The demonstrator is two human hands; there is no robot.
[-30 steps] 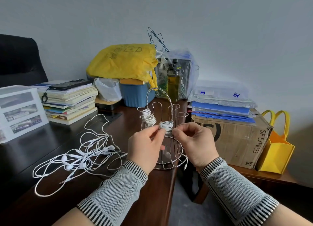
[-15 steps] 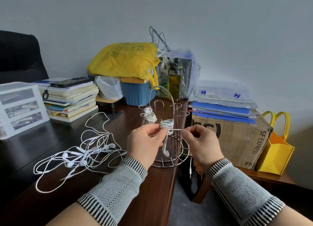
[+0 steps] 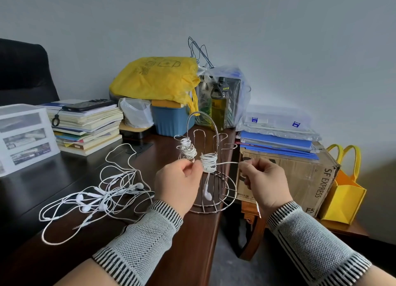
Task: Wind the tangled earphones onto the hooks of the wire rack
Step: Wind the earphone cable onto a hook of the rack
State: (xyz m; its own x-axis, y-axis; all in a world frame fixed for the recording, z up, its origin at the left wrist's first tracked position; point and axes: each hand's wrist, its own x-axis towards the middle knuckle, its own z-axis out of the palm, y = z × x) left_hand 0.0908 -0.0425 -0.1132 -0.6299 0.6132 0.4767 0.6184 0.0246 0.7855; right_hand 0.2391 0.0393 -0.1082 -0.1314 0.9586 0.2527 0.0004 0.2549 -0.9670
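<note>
Wire rack upright near the desk's right edge, two hooks wound with white earphone cord: one coil on the left hook, a second coil on the hook in front. Earbud dangling from the second coil, inside the rack's ring base. Left hand at the rack's left side, fingers curled, thumb and fingertip pinched by the second coil; whether on cord or on wire, cannot tell. Right hand to the right of the rack, fingers curled, pinching a taut cord strand running level from the second coil. Cord end with plug hanging below the right hand, off the desk's edge. Tangled earphones loose on the dark desk, left of the left hand. Stack of books and drawer unit further left; cardboard box beside the desk on the right.
</note>
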